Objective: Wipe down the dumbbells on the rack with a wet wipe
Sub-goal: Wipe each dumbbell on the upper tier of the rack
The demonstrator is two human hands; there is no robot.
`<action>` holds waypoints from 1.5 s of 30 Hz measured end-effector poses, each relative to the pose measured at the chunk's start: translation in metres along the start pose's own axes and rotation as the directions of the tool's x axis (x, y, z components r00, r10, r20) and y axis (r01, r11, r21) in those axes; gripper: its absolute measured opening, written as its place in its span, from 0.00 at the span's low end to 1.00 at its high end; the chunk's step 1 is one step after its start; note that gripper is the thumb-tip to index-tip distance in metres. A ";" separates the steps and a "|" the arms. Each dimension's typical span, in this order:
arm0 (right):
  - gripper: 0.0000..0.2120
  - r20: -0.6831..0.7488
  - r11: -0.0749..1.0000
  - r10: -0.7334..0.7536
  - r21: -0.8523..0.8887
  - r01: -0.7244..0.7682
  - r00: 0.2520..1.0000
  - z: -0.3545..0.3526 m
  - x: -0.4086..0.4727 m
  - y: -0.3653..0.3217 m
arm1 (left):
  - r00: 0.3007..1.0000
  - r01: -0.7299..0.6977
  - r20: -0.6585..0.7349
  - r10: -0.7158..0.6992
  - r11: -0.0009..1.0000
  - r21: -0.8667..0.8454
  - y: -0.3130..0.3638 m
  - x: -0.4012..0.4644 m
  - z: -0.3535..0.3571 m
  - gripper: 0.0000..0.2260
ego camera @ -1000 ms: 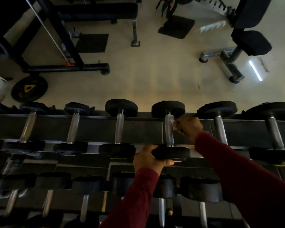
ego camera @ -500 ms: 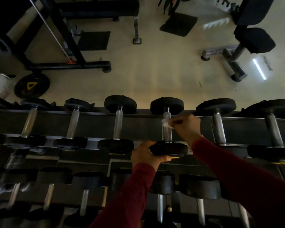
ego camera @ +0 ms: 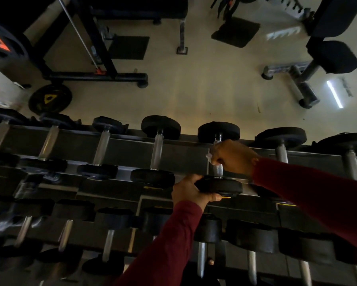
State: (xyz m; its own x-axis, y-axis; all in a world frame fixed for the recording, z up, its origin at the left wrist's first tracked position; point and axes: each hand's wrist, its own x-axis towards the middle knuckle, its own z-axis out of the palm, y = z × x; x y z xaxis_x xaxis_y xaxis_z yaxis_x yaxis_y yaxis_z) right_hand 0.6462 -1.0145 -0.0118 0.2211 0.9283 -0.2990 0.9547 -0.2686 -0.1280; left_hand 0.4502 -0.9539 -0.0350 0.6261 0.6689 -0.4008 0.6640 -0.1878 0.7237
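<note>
- Our left hand (ego camera: 191, 190) grips the black round-headed dumbbell's (ego camera: 219, 184) near head.
- Our right hand (ego camera: 233, 157) clenches a white wet wipe (ego camera: 209, 156) around its chrome handle.
- Neighbouring black dumbbells (ego camera: 156, 149) crowd both sides on the dark metal rack (ego camera: 183, 155).

left hand (ego camera: 191, 190): fingers curled, gripping | right hand (ego camera: 232, 156): fist closed, arm extended

Head camera, close above rack (ego camera: 173, 155), facing down.

The dumbbell (ego camera: 219, 184) has matt black rubber-looking heads and a shiny metal handle with a rough knurled grip. The wet wipe (ego camera: 209, 156) looks thin, white and crumpled. The rack (ego camera: 186, 155) is dull dark metal. The floor (ego camera: 204, 89) is smooth, faintly glossy beige.
</note>
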 end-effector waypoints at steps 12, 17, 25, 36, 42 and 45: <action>0.07 0.141 0.984 -0.136 -0.097 0.150 0.981 0.000 0.020 -0.016 | 0.998 -0.066 0.028 0.065 0.997 0.026 0.003 -0.003 -0.006 0.29; 0.09 -0.141 0.925 0.178 0.362 -0.117 0.974 0.008 -0.018 -0.002 | 0.947 -0.320 0.119 0.298 0.904 0.282 0.014 -0.008 -0.003 0.21; 0.14 0.127 0.227 0.660 0.906 -0.358 0.740 0.028 -0.031 0.018 | 0.914 -0.386 0.371 0.164 0.635 0.669 0.061 -0.011 0.040 0.33; 0.12 0.272 -0.171 0.607 0.962 -0.212 0.747 0.030 -0.029 0.020 | 0.934 -0.293 0.305 0.186 0.888 0.353 0.039 0.012 0.030 0.24; 0.06 0.240 -0.071 0.714 0.959 -0.273 0.657 0.030 -0.021 0.022 | 0.908 -0.289 0.355 0.220 0.945 0.151 0.024 0.029 0.020 0.25; 0.08 0.214 -0.076 0.735 0.969 -0.236 0.643 0.029 -0.015 0.018 | 0.904 -0.308 0.347 0.249 0.943 0.126 0.020 0.032 0.018 0.24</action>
State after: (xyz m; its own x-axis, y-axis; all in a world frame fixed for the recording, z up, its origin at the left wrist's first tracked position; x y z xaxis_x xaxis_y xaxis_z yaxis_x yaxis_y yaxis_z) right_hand 0.6540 -1.0405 -0.0368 0.8012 0.3447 -0.4892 -0.3175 -0.4479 -0.8358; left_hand 0.4904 -0.9496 -0.0438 0.8733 0.3081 -0.3775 0.4849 -0.4734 0.7354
